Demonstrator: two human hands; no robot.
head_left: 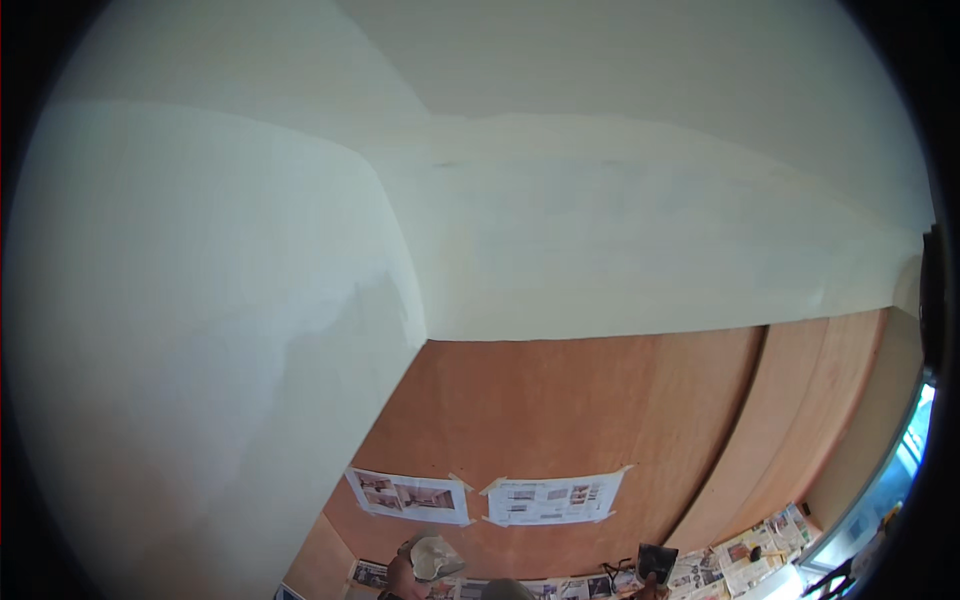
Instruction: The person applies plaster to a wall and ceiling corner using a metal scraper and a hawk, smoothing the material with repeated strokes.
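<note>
Low in the head view, my left hand (402, 576) is closed at the edge of a flat plate bearing a lump of whitish putty (433, 557). My right hand (652, 592), partly cut off by the lower edge, is wrapped round a wide, dark-bladed scraper (657, 559) with its blade pointing up. The hands are well apart, both below the reddish-brown wood panels (560, 410). Above these spreads a pale plastered wall (640, 240) with smoothed, patchy areas.
Two printed sheets are taped to the panels: one with photos (412, 497), one with drawings (555, 496). A pale wall (200, 330) stands at the left. Newspapers (745, 560) cover a surface below. A bright window (915, 430) is at the right. A grey rounded shape (507, 590) shows at the bottom.
</note>
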